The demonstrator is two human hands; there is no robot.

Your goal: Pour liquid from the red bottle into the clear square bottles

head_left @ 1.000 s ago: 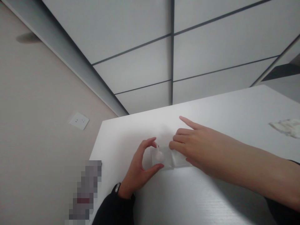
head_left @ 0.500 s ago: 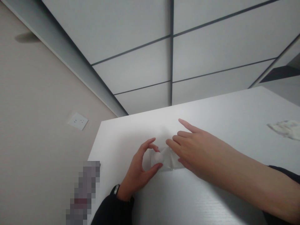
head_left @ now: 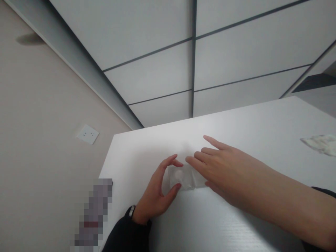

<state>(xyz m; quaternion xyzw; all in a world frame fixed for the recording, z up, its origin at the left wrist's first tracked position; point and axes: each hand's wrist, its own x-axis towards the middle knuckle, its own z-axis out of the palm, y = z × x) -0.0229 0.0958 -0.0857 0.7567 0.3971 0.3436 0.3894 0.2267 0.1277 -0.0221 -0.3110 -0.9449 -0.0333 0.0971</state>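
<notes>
"Head view: your hands are bracketing a clear case that is lying flat on the table. How far along are you looking?"

"Partway, I'm judging. A white blob is sitting within the outline of the case's left part, so that much is looking done. Whatever is remaining on the right, your right hand is covering it, so nobody is calling you finished."

"And what are your fingers doing?"

"Your left hand is curving around the left end, thumb and fingers standing well apart, with the blob lying between their tips (whether your thumb is touching the rim, I'm not able to tell). Your right hand is bunching its fingers over the other part, its little finger sticking out; its grip is hiding from view, so I'm not guessing at a pinch."

"How is the case looking?"

"You're seeing something see-through and shallow, with a seam running across its middle. Its edges are catching a little light. The blob is looking pale, roundish and blurred, and I'm not telling whether it's resting inside or on top."
</notes>
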